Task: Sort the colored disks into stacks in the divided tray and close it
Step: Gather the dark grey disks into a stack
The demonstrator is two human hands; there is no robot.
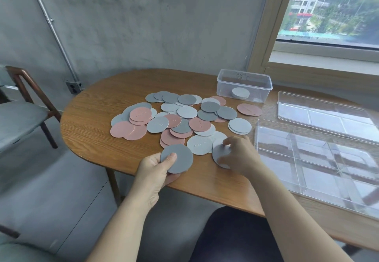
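View from my head, looking down at the wooden surface (98, 105). My left hand (155, 174), at 6 o'clock of the pile, holds a dark grey disk (178, 159): the thumb presses on its top face near the left rim and the other fingers close beneath it, so the disk sits level just above the surface's near edge. My right hand (239, 156), at 5 o'clock of the pile, rests on a light grey disk (218, 156); the fingers (226, 141) are curled and pinch the disk's rim, with the thumb low against its near side. Whether this disk is lifted or lies flat I cannot tell.

The loose disks (180, 116) spread across the middle of the surface in pink, light grey and dark grey, many overlapping. A small pink pair (249, 109) lies apart at 3 o'clock of the pile, and a light grey stack (240, 126) lies just below it.

The divided tray (315, 163), clear, with crossing partitions, lies at 3 o'clock of my right hand; its compartments hold no disks. Its clear lid (326, 116) lies flat just beyond it, at 12 o'clock of the tray. A clear tub (244, 85) stands at 1 o'clock of the pile with white disks (240, 93) stacked inside.
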